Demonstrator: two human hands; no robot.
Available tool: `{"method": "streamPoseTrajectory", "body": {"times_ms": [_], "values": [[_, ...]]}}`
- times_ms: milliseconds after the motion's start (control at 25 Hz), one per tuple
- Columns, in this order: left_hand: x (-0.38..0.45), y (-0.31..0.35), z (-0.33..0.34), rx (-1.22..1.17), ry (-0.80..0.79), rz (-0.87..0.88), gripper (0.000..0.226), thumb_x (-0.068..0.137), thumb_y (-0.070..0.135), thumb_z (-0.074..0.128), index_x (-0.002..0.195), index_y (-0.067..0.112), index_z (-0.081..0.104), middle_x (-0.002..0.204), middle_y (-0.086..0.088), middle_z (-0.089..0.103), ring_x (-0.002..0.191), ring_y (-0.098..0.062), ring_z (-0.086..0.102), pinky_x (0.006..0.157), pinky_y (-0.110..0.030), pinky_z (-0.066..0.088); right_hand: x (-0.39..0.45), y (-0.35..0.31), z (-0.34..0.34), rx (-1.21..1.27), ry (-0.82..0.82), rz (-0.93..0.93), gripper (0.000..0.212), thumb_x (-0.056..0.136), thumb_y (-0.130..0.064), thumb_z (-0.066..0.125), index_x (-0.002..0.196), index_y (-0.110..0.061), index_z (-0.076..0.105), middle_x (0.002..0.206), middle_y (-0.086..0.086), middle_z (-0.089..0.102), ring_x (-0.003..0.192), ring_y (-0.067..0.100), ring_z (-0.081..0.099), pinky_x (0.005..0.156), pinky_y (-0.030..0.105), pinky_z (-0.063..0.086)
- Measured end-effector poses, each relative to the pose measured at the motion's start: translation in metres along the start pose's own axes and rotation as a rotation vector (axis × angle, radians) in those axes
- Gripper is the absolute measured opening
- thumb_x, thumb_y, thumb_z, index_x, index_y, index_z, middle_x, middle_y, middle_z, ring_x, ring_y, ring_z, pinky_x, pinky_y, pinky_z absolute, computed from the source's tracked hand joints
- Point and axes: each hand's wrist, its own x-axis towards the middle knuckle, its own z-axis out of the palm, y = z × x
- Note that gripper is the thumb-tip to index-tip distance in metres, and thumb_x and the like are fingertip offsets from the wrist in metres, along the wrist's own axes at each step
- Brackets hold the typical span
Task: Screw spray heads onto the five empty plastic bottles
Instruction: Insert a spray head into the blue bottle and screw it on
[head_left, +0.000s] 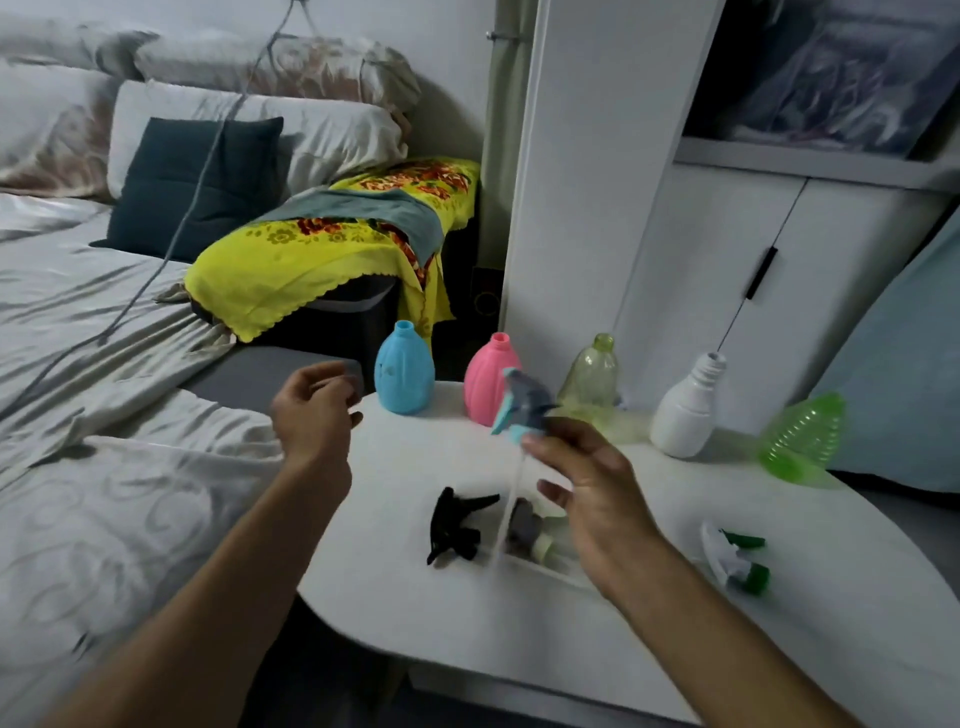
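Note:
Several open bottles line the back of the white table (675, 623): a blue bottle (404, 370), a pink bottle (485, 382), a pale yellow-green clear bottle (592, 376) and a white bottle (685, 410) stand upright, and a green bottle (802, 441) lies tilted on its side. My right hand (587, 483) holds a grey and light-blue spray head (522, 402) in front of the pink bottle, its clear tube hanging down. My left hand (314, 410) hovers left of the blue bottle, fingers curled, holding nothing. A black spray head (457, 525), a grey spray head (527, 530) and a white-green spray head (735, 558) lie on the table.
A bed with grey sheets (104, 415) fills the left side. Behind the table stand a dark box under a yellow floral cloth (322, 254) and a white cabinet (727, 249). A pale blue cushion (904, 364) leans at the right.

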Motion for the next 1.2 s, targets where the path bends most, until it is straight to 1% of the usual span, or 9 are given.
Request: {"method": "streamPoseTrajectory", "body": {"times_ms": [80, 160, 240, 320, 400, 560, 760, 1000, 1200], "values": [[0.023, -0.020, 0.024, 0.219, -0.046, 0.006, 0.024, 0.080, 0.002, 0.062, 0.099, 0.016, 0.059, 0.096, -0.009, 0.065, 0.095, -0.029, 0.062, 0.076, -0.039, 0.054, 0.001, -0.007, -0.034, 0.158, 0.099, 0.001, 0.039, 0.053, -0.029, 0.083, 0.090, -0.027, 0.071, 0.093, -0.006, 0.077, 0.097, 0.015, 0.067, 0.075, 0.035, 0.046], [0.047, -0.039, 0.043, 0.489, -0.073, 0.051, 0.048, 0.072, 0.007, 0.073, 0.114, 0.015, 0.052, 0.114, -0.014, 0.060, 0.108, -0.034, 0.056, 0.092, -0.048, 0.049, 0.005, -0.004, -0.059, 0.231, 0.158, 0.015, 0.049, 0.052, -0.028, 0.081, 0.099, -0.029, 0.067, 0.099, -0.003, 0.077, 0.097, 0.016, 0.068, 0.072, 0.036, 0.045], [0.072, -0.055, 0.057, 0.683, -0.034, 0.089, 0.082, 0.064, 0.014, 0.082, 0.136, 0.014, 0.041, 0.130, -0.016, 0.050, 0.122, -0.036, 0.045, 0.101, -0.050, 0.042, 0.012, 0.003, -0.070, 0.224, 0.149, 0.009, 0.062, 0.049, -0.025, 0.081, 0.108, -0.032, 0.066, 0.101, -0.004, 0.078, 0.086, 0.007, 0.071, 0.070, 0.035, 0.043], [0.091, -0.069, 0.073, 0.726, -0.014, 0.082, 0.108, 0.057, 0.021, 0.089, 0.146, 0.016, 0.029, 0.141, -0.017, 0.042, 0.131, -0.037, 0.036, 0.106, -0.053, 0.036, 0.022, 0.007, -0.076, 0.202, 0.148, -0.029, 0.072, 0.045, -0.025, 0.083, 0.114, -0.036, 0.065, 0.100, -0.003, 0.079, 0.078, 0.003, 0.071, 0.068, 0.031, 0.045], [0.101, -0.080, 0.085, 0.699, 0.008, 0.054, 0.121, 0.051, 0.027, 0.092, 0.149, 0.020, 0.022, 0.146, -0.014, 0.037, 0.134, -0.037, 0.032, 0.106, -0.058, 0.034, 0.027, 0.006, -0.076, 0.170, 0.096, -0.087, 0.081, 0.045, -0.024, 0.084, 0.121, -0.037, 0.062, 0.101, 0.001, 0.078, 0.083, 0.007, 0.073, 0.066, 0.023, 0.050], [0.115, -0.097, 0.098, 0.662, -0.033, 0.092, 0.114, 0.051, 0.030, 0.092, 0.145, 0.024, 0.027, 0.143, -0.011, 0.040, 0.131, -0.035, 0.036, 0.103, -0.060, 0.038, 0.032, 0.011, -0.087, 0.078, 0.021, -0.120, 0.090, 0.049, -0.006, 0.088, 0.128, -0.037, 0.057, 0.102, 0.002, 0.077, 0.088, 0.010, 0.072, 0.066, 0.021, 0.053], [0.103, -0.089, 0.095, 0.450, -0.145, 0.167, 0.090, 0.055, 0.016, 0.090, 0.131, 0.025, 0.042, 0.116, -0.001, 0.053, 0.109, -0.028, 0.055, 0.085, -0.044, 0.052, 0.032, 0.012, -0.095, 0.019, -0.003, -0.198, 0.072, 0.068, 0.010, 0.074, 0.122, -0.036, 0.060, 0.104, 0.006, 0.076, 0.092, 0.014, 0.072, 0.069, 0.021, 0.055], [0.028, -0.030, 0.068, 0.735, -0.295, 0.505, 0.089, 0.050, 0.020, 0.090, 0.127, 0.031, 0.047, 0.113, -0.003, 0.042, 0.103, -0.028, 0.048, 0.083, -0.042, 0.050, 0.024, -0.027, -0.108, 0.017, 0.112, -0.281, 0.063, 0.076, 0.019, 0.064, 0.119, -0.028, 0.061, 0.108, 0.013, 0.074, 0.088, 0.015, 0.069, 0.064, 0.022, 0.055], [-0.067, 0.001, 0.050, 1.048, -0.367, 0.769, 0.094, 0.045, 0.025, 0.084, 0.131, 0.035, 0.047, 0.121, -0.004, 0.045, 0.106, -0.032, 0.043, 0.079, -0.038, 0.039, 0.009, -0.059, -0.117, 0.028, 0.176, -0.386, 0.060, 0.078, 0.018, 0.060, 0.109, -0.034, 0.059, 0.087, -0.011, 0.077, 0.081, 0.008, 0.068, 0.066, 0.024, 0.054]]}}
